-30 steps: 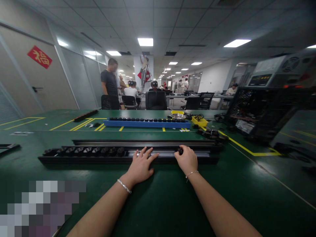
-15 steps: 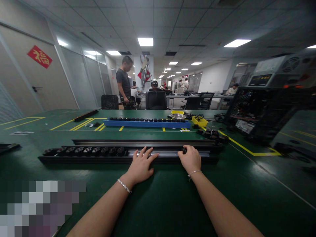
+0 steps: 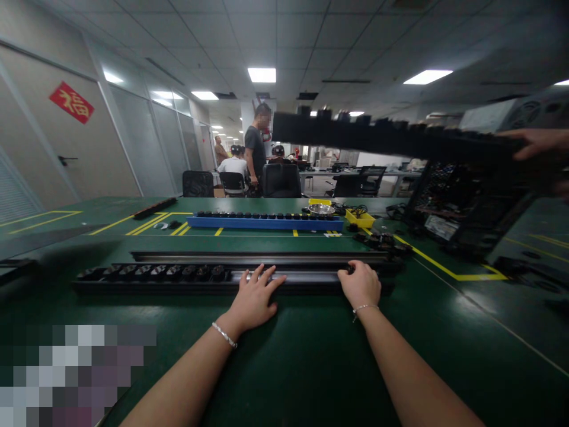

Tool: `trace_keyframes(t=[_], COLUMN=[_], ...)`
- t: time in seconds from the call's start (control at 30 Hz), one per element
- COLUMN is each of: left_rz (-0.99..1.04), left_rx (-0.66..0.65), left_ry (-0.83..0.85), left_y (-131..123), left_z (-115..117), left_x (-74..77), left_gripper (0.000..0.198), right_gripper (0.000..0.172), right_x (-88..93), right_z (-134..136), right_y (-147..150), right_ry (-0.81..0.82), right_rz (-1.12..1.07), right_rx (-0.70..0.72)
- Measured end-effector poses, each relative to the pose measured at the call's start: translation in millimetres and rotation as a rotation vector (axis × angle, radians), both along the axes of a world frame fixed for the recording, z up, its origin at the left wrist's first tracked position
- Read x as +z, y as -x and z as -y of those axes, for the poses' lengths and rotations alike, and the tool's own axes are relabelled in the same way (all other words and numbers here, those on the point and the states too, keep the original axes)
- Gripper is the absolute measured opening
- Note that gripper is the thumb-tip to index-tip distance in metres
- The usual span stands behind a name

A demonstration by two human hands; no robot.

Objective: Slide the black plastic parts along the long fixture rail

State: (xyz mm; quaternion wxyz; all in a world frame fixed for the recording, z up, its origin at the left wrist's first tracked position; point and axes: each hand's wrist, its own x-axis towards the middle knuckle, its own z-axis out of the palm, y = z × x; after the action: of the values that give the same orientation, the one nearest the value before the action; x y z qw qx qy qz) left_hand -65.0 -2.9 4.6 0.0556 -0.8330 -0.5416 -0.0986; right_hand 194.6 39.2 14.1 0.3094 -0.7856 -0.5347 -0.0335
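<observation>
A long black channel (image 3: 155, 289) lies across the green table, with several black modules (image 3: 173, 270) in a row in its left part. Across its bare, shiny middle stretch my left hand (image 3: 255, 296) rests with its fingers spread. My right hand (image 3: 362, 284), closed at the channel's right part, pinches a small black part (image 3: 351, 268). That part is mostly covered by my fingers, so its exact kind cannot be made out. Just behind lies a second long dark rail (image 3: 293, 256), parallel to the first.
At upper right another person's hand (image 3: 540, 142) holds a long black bar (image 3: 355, 135) with knobs along its top. Further back are a blue rail (image 3: 267, 224) with black parts, a yellow tray (image 3: 362, 220), a metal dish (image 3: 320, 209) and an open computer case (image 3: 448, 201).
My right hand has slid right along the channel with the small black part. My left hand has stayed put. Another person's hand has brought the long black bar into view from the right.
</observation>
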Motion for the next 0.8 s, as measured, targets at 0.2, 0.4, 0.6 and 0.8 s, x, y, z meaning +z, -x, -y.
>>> trace_keyframes(t=[0.2, 0.4, 0.6, 0.8], left_rz=[0.005, 0.009, -0.001, 0.010], left_rx=[-0.004, -0.005, 0.002, -0.005], left_ry=[-0.004, 0.001, 0.009, 0.016], left_y=[0, 0, -1, 0], left_z=[1, 2, 2, 2], left_x=[1.1, 1.8, 3.4, 3.0], left_gripper=[0.069, 0.068, 0.069, 0.069], right_gripper=[0.038, 0.039, 0.039, 0.039], right_x=[0.1, -0.8, -0.6, -2.2], right_z=[-1, -2, -2, -4], right_y=[-14, -23, -28, -41], right_ry=[-0.002, -0.013, -0.028, -0.043], right_rz=[0.007, 0.004, -0.017, -0.020], right_rx=[-0.070, -0.106, -0.133, -0.183])
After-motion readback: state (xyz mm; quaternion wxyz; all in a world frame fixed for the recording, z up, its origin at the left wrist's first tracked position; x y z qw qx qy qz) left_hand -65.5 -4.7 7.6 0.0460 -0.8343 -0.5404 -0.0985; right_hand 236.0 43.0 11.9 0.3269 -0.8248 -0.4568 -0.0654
